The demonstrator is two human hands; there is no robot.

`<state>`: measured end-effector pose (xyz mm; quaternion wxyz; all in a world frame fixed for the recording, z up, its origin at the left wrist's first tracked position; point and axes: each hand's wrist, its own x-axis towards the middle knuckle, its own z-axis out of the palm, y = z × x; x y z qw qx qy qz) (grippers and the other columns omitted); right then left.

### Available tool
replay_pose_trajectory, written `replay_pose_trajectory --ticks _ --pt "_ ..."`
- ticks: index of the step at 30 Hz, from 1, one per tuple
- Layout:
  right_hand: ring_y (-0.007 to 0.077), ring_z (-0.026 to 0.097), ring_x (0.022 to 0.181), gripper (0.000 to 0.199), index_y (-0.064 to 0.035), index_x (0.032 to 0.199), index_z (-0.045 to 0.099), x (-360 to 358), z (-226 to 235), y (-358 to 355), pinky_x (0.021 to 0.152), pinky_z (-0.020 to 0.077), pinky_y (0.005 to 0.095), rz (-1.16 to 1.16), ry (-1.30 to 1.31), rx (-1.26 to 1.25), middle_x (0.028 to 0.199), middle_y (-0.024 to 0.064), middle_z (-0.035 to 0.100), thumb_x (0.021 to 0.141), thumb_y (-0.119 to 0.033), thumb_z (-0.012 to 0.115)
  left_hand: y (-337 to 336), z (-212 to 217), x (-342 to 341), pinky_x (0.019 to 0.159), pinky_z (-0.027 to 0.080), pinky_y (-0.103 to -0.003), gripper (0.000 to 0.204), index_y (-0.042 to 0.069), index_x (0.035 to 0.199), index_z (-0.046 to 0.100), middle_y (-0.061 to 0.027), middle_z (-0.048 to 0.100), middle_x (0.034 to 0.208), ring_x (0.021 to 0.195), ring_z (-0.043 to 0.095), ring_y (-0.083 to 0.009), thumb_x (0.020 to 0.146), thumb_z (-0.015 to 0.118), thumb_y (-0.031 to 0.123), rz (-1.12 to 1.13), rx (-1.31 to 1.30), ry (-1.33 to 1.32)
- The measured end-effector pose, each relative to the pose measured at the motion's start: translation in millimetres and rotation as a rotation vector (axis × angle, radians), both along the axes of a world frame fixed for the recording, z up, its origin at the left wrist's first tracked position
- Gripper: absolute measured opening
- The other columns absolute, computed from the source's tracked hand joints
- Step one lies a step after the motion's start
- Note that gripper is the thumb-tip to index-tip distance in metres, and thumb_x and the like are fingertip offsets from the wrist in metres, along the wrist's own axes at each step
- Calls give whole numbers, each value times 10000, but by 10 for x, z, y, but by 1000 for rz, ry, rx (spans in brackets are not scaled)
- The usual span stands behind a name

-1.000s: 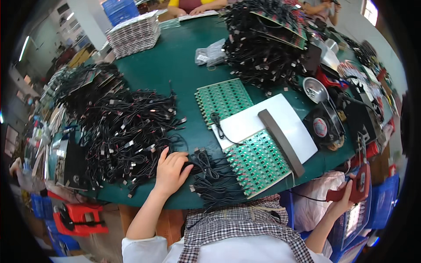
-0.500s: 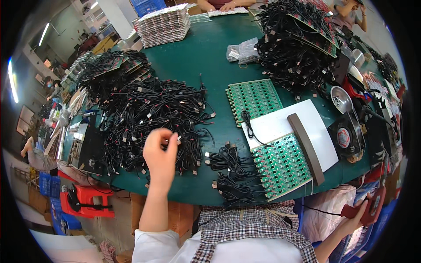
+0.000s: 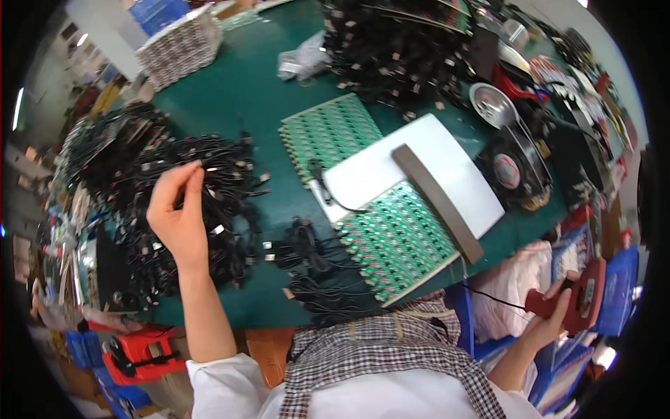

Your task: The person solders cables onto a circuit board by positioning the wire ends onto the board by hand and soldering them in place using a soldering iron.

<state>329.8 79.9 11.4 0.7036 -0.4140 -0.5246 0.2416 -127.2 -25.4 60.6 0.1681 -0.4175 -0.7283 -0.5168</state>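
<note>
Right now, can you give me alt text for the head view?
The left hand pinches a thin black cable from a tangled pile of black cables on a green table. The right hand holds a red tool beside it. Green circuit-board panels and a white sheet lie centre.

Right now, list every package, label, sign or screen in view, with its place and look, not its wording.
Clear plastic bag: crumpled, far side of the green table.
Blue carton: beyond the table's far left corner, boxy, with white print.
No screens or signs show.
</note>
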Motion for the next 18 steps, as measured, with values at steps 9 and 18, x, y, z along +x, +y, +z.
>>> replay_pose_trajectory --ticks 9,18 --pt "121 504 585 549 51 1199 369 -149 -52 -203 534 408 233 331 -116 -243 1026 123 509 833 -275 617 783 -465 925 561 479 -330 194 8 867 645 -102 595 754 662 599 -257 679 653 -39 -618 -431 348" --pt "175 566 620 381 30 1082 496 -324 30 -80 648 440 295 884 -515 -514 744 96 593 820 -208 636 712 -673 999 538 478 -255 333 -61 944 608 -100 552 849 724 575 -204 631 601 50 -740 -485 550"
